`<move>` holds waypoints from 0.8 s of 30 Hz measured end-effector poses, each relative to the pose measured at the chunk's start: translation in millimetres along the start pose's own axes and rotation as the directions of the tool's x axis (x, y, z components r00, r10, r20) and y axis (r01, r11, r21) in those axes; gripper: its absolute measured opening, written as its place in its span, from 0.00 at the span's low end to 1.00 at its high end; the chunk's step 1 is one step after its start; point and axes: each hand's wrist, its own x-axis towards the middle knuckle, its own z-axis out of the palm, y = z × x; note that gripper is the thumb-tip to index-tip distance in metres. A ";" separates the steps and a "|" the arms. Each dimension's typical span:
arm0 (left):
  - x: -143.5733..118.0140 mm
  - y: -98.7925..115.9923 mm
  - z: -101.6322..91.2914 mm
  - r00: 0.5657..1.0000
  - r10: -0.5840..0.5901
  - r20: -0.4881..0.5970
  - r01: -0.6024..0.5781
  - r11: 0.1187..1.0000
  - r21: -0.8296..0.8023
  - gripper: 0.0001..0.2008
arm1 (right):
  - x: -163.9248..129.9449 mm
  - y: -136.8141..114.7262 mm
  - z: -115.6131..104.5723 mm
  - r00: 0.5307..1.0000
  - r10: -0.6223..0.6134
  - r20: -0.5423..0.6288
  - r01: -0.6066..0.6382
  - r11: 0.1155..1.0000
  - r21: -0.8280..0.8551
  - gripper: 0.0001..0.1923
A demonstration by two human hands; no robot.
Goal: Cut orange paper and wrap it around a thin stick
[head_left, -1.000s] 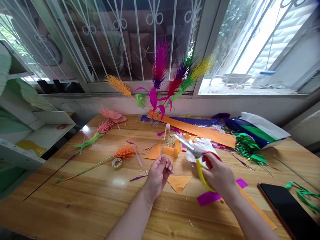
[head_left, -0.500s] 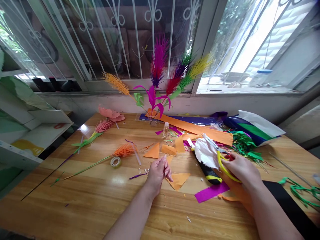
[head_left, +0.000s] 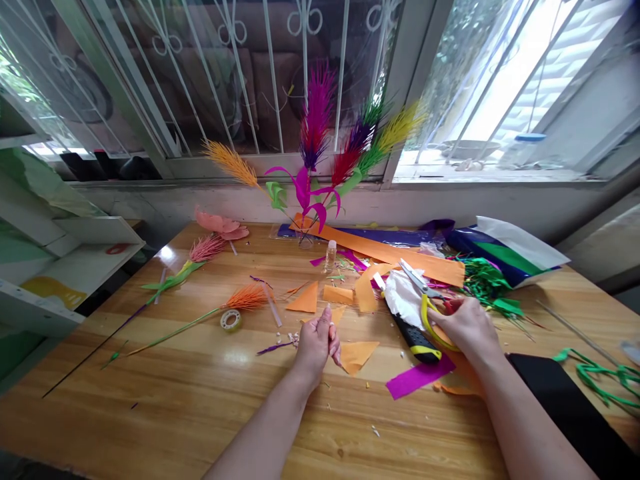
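Right hand (head_left: pixel 463 325) closed round the yellow handles of the scissors (head_left: pixel 425 297), blades resting on white paper (head_left: pixel 404 299) at the table's (head_left: pixel 200 400) right middle, beside a black-and-yellow knife (head_left: pixel 416 340). Left hand (head_left: pixel 315 343) raised with fingertips pinched together on something too small to tell, above an orange paper triangle (head_left: pixel 357 355).

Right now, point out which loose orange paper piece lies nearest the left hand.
The orange triangle, just right of the left hand on the table; the other orange scraps lie farther back, toward the window.
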 end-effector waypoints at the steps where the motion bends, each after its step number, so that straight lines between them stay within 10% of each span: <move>1: 0.7 -1.0 -0.3 1.000 0.007 -0.003 -0.007 1.000 0.007 0.27 | -1.9 -3.2 -1.6 0.999 0.001 -0.035 -0.001 1.000 -0.005 0.22; 5: 2.1 -7.0 -2.2 0.998 0.060 -0.005 -0.059 0.992 0.115 0.26 | -29.7 -37.9 -16.5 0.952 -0.222 -0.213 0.241 0.968 0.071 0.18; 12: -7.2 -8.5 -7.0 0.947 0.310 0.084 -0.308 0.801 0.514 0.22 | -108.1 -108.8 -22.2 0.633 -0.769 -0.090 0.706 0.526 0.474 0.08; 24: -8.8 -5.9 -6.1 0.924 0.326 0.199 -0.359 0.567 0.741 0.21 | -111.7 -108.4 -14.4 0.605 -0.792 -0.079 0.700 0.482 0.527 0.05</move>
